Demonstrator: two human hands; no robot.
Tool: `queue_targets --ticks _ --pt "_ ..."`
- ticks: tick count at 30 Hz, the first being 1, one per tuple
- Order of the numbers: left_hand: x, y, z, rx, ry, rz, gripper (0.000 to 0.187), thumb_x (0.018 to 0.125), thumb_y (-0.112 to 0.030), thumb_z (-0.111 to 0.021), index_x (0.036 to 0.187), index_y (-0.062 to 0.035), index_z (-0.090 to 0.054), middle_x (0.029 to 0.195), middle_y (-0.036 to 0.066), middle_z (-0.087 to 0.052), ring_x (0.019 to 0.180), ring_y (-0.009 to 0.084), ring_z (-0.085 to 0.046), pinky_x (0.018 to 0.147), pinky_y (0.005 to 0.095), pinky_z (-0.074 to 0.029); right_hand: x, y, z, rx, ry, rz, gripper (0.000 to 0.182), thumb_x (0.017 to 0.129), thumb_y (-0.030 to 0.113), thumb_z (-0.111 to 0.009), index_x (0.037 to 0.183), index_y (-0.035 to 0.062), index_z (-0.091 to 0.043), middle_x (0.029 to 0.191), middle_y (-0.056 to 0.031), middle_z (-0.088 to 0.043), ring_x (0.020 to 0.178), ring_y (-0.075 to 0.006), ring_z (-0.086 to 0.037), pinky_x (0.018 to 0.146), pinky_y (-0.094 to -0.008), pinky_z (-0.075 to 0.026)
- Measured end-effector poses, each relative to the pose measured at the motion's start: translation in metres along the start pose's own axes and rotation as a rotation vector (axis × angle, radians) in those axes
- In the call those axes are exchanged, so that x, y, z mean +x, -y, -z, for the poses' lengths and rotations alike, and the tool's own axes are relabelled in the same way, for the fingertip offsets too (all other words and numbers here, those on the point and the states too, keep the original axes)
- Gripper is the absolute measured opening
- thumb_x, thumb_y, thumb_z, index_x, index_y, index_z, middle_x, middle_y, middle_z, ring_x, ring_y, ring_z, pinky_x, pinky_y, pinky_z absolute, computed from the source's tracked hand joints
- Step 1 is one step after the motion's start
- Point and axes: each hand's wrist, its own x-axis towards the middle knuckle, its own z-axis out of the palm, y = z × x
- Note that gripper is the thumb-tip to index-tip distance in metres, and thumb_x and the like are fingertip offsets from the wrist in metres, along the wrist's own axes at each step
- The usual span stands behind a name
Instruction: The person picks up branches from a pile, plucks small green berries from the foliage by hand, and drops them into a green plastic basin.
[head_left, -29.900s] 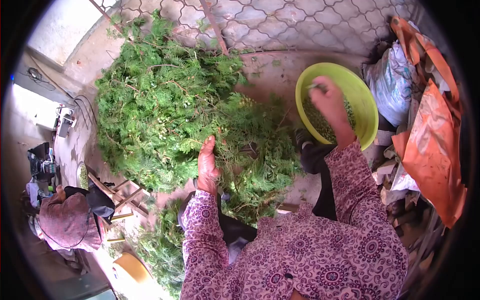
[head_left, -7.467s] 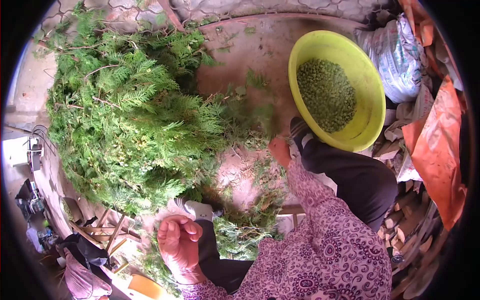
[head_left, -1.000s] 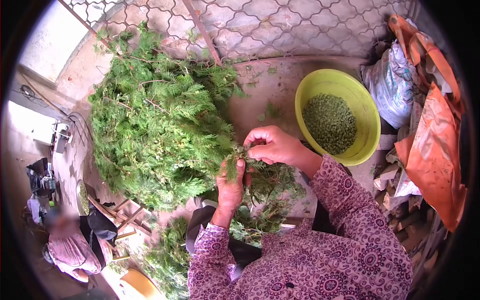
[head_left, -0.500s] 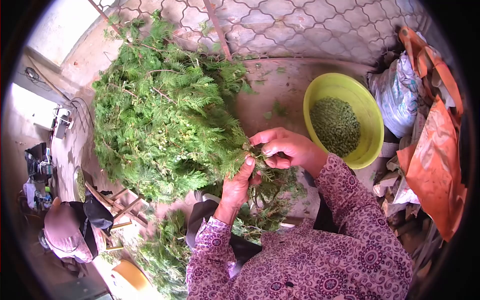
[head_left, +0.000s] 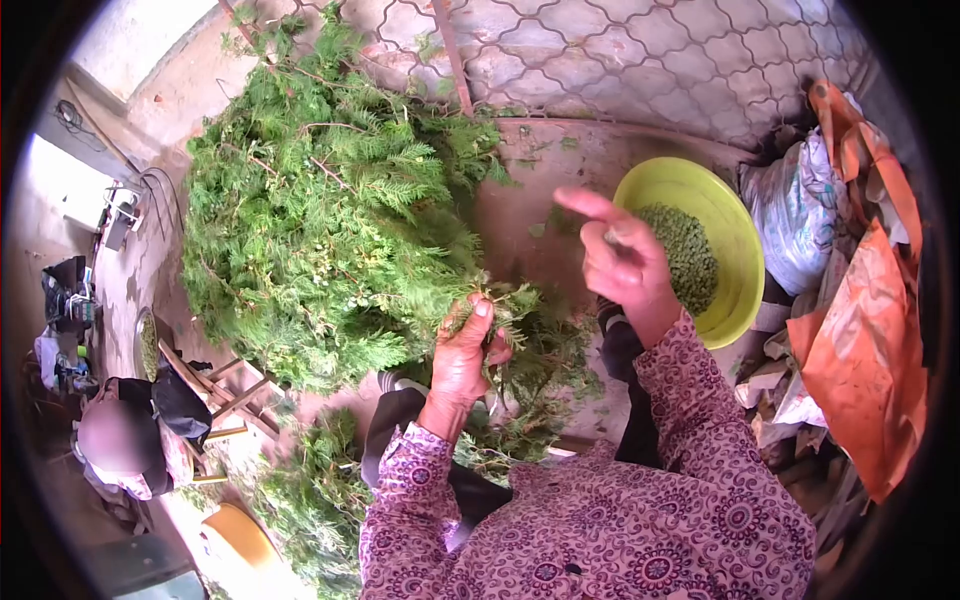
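Observation:
My left hand [head_left: 464, 350] is closed round a leafy evergreen sprig [head_left: 508, 308], thumb on top, at the near edge of a big heap of cut evergreen branches [head_left: 320, 220]. Small pale green cones show among the foliage. My right hand [head_left: 630, 262] is away from the sprig, in front of a yellow-green basin [head_left: 742, 250]. Its index finger points left while the other fingers are curled in; a small pale bit shows by the thumb, slightly blurred. Many small green cones [head_left: 685, 250] lie in the basin, partly hidden by this hand.
More branches [head_left: 315, 500] lie near my feet. A wire mesh [head_left: 620, 60] runs along the back. Sacks [head_left: 795, 200] and an orange sheet [head_left: 870, 350] are piled at right. To the left are another person [head_left: 120, 435], a wooden stool [head_left: 235, 395] and an orange tub [head_left: 240, 538].
My right hand has left the sprig and moved right and up towards the basin. My left hand keeps its hold on the sprig. The whole view has shifted slightly.

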Motion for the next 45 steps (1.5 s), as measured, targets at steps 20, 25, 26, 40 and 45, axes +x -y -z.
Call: queue_targets --ticks 20,25,26,40,45 --pt "0.010 0.015 -0.007 0.175 -0.101 -0.093 0.018 0.081 -0.019 -0.060 0.095 -0.0096 -0.053 0.079 -0.004 -0.052 0.060 0.0057 -0.047 0.043 0.0198 -0.034 -0.005 -0.050 0.005 -1.108 -0.268 -0.238 0.023 0.072 0.008 -0.066 0.089 -0.0015 -0.054 0.073 -0.0005 -0.052 0.064 -0.0045 -0.048 0.055 -0.0190 -0.040" --pt "0.008 0.016 0.001 0.169 0.029 -0.090 0.019 0.080 -0.019 -0.061 0.094 -0.0097 -0.052 0.077 -0.003 -0.051 0.061 0.0066 -0.048 0.044 0.0203 -0.037 -0.001 -0.044 -0.004 -0.976 -0.317 -0.503 0.015 0.071 0.001 -0.057 0.084 -0.0007 -0.051 0.070 -0.0029 -0.052 0.052 -0.0058 -0.047 0.046 -0.0208 -0.037" --pt "0.009 0.018 0.003 0.151 0.040 -0.096 0.020 0.080 -0.020 -0.062 0.094 -0.0107 -0.051 0.074 -0.004 -0.050 0.058 0.0073 -0.048 0.043 0.0203 -0.037 -0.002 -0.043 -0.002 -0.976 -0.317 -0.503 0.015 0.071 0.001 -0.057 0.084 -0.0007 -0.051 0.070 -0.0029 -0.052 0.052 -0.0058 -0.047 0.046 -0.0208 -0.037" --pt "-0.001 0.001 0.009 -0.026 0.290 0.094 0.022 0.077 -0.021 -0.064 0.089 -0.0081 -0.050 0.069 0.001 -0.048 0.046 0.0105 -0.040 0.041 0.0226 -0.028 0.001 -0.038 0.001 -0.422 -0.491 -0.408 0.029 0.080 0.018 -0.060 0.097 0.0004 -0.045 0.076 -0.0055 -0.051 0.053 -0.0068 -0.044 0.040 -0.0162 -0.029" --pt "-0.003 0.001 0.003 0.041 0.233 0.117 0.023 0.078 -0.020 -0.064 0.090 -0.0084 -0.049 0.070 0.000 -0.048 0.049 0.0098 -0.040 0.042 0.0218 -0.028 0.005 -0.045 0.003 -0.538 -0.425 -0.476 0.022 0.078 0.016 -0.062 0.092 0.0042 -0.052 0.068 0.0029 -0.049 0.050 -0.0019 -0.038 0.042 -0.0161 -0.026"
